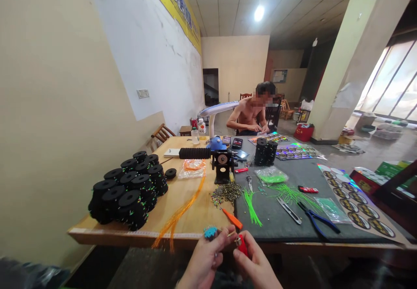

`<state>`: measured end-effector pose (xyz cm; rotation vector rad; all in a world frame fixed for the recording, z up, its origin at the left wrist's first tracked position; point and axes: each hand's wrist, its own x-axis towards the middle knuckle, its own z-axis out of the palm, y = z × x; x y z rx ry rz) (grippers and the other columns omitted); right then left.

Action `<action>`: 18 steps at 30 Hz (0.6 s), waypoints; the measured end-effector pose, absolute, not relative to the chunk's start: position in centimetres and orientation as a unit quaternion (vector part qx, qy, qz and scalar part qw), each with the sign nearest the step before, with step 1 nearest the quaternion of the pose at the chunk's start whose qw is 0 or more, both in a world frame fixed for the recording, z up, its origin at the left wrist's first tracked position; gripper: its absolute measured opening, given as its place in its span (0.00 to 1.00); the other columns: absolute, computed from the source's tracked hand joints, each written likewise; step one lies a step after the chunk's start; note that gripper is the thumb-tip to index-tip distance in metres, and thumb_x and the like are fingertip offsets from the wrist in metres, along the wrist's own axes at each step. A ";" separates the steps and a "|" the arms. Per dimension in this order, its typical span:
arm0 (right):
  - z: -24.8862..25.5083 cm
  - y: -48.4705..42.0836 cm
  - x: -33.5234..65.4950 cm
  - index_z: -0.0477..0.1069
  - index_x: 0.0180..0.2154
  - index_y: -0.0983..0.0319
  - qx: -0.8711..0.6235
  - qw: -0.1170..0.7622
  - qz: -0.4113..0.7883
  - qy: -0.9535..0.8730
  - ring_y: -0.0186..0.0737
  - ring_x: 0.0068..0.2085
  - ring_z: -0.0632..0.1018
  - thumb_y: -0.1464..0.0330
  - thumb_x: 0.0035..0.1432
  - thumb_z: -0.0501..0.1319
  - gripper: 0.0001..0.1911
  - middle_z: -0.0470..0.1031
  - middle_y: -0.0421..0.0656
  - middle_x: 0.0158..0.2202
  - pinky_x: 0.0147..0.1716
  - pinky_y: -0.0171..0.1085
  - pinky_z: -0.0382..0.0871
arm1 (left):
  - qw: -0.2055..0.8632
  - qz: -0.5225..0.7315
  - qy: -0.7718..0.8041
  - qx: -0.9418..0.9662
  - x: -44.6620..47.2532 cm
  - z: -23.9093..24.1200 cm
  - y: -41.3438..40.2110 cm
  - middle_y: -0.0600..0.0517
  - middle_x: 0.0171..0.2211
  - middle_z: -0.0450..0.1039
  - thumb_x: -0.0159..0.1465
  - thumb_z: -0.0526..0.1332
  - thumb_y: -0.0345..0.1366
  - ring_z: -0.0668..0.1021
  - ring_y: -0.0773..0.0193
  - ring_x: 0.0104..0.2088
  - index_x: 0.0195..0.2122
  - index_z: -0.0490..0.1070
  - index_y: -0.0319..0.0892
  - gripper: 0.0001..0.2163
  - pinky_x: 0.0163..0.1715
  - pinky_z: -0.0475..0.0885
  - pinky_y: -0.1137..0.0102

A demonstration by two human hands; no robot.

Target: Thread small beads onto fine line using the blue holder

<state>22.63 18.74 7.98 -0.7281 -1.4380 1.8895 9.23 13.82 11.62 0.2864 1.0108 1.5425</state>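
Observation:
My left hand (208, 254) is closed at the table's front edge. Between its fingertips is a small thin yellowish piece (231, 233), too small to name. A bright teal cluster (210, 232) shows just beyond its knuckles; whether the hand grips it too I cannot tell. Wrapped in my right hand (252, 258) is a red lighter (241, 245), its metal top close to the yellowish piece. I cannot make out a flame. An orange pointed tool (232, 218) lies just past both hands. Behind it is a pile of small metal parts (228, 192) with coloured beads.
Black foam spools (130, 180) crowd the left side. A hand-cranked winder (223, 165) stands mid-table. Orange strands (182, 208), green strands (250, 206), thread snips (289, 211) and blue-handled pliers (317, 219) lie around. A person (250, 115) sits working at the far end.

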 end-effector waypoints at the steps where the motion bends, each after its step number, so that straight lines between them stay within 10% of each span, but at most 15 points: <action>1: 7.9 18.7 22.5 0.66 0.36 0.60 -0.286 0.333 0.722 -0.535 0.26 0.18 0.57 0.44 0.43 0.67 0.29 0.60 0.31 0.20 0.17 0.27 0.51 | 0.595 0.665 0.435 0.123 9.2 11.5 13.8 0.36 0.41 0.81 0.47 0.76 0.37 0.82 0.49 0.43 0.29 0.76 0.36 0.14 0.11 0.51 0.84; 7: 6.6 19.5 21.1 0.62 0.15 0.62 -0.409 0.283 0.716 -0.490 0.27 0.13 0.55 0.33 0.49 0.45 0.39 0.53 0.34 0.10 0.14 0.29 0.47 | 0.596 0.662 0.439 0.120 9.6 11.1 13.9 0.37 0.41 0.81 0.48 0.75 0.36 0.82 0.52 0.42 0.28 0.76 0.36 0.12 0.12 0.50 0.83; 18: 6.5 19.7 20.1 0.58 0.12 0.58 -0.407 0.323 0.664 -0.538 0.31 0.15 0.54 0.41 0.54 0.45 0.33 0.51 0.35 0.10 0.15 0.33 0.44 | 0.561 0.661 0.478 0.143 9.7 11.5 14.0 0.41 0.36 0.81 0.43 0.76 0.41 0.81 0.59 0.37 0.27 0.78 0.36 0.16 0.13 0.49 0.82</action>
